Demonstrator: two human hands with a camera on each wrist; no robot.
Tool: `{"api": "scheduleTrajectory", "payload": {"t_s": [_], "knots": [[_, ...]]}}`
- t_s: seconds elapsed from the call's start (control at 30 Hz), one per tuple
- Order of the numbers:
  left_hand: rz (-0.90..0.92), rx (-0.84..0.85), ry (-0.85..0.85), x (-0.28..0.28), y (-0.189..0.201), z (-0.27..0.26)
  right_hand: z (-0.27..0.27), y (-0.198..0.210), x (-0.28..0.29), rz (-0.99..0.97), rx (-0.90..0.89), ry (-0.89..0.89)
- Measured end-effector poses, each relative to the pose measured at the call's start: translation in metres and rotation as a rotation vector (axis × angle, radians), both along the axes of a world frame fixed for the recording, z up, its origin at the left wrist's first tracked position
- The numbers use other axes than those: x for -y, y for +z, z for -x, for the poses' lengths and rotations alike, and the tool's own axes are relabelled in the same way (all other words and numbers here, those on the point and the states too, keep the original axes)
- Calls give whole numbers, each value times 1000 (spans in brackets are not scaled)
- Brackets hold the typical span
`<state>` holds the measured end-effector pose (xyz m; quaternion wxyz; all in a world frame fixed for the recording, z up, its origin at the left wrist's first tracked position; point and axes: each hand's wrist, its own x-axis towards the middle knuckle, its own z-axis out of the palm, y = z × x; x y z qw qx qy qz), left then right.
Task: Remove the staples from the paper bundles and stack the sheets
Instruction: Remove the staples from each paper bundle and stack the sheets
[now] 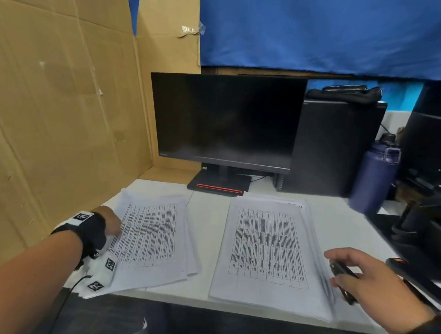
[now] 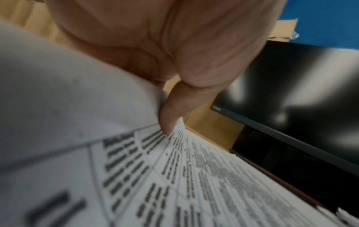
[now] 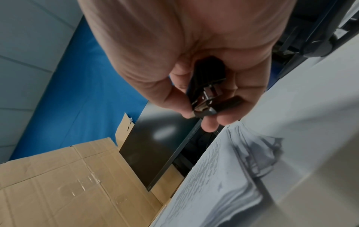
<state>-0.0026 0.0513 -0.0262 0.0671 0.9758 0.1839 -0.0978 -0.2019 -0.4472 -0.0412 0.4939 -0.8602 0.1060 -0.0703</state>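
Your left hand [image 1: 113, 223] pinches the floppy left pile [image 1: 157, 235] at nine o'clock; your right hand [image 1: 366, 279] grips the staple remover [image 3: 207, 95].

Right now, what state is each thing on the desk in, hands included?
Left stack: lying flat but fanned, its left edge lifted.
Right stack: flat on the desk, untouched.
Left hand: pinches the left stack's edge.
Right hand: holds the staple remover, above the desk beside the right stack.
Monitor: off, upright.
Bottle: upright, capped.
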Motion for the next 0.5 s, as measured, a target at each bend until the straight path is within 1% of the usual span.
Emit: {"api": "scheduleTrajectory", "payload": {"t_s": [0.1, 0.2, 0.23, 0.3, 0.33, 0.37, 0.43, 0.47, 0.5], "knots": [[122, 123, 42, -11, -2, -6, 2, -4, 5, -19, -14, -24], [341, 339, 64, -12, 12, 3, 1, -7, 9, -117, -19, -110], [444, 432, 69, -10, 20, 12, 0, -7, 9, -191, -12, -144], [664, 605, 60, -1, 38, 39, 0, 0, 8, -409, -9, -185], [756, 686, 31, 3, 46, 56, 1, 5, 7, -505, -21, -184], [828, 765, -12, 8, 55, 73, 2, 9, 5, -560, -37, -181], [968, 907, -75, 14, 71, 104, 8, 22, -5, -577, -41, -155], [1067, 945, -92, 18, 78, 117, 12, 29, -13, -539, -11, -133], [1180, 947, -115, 25, 85, 130, 17, 37, -24, -476, 30, -106]]}}
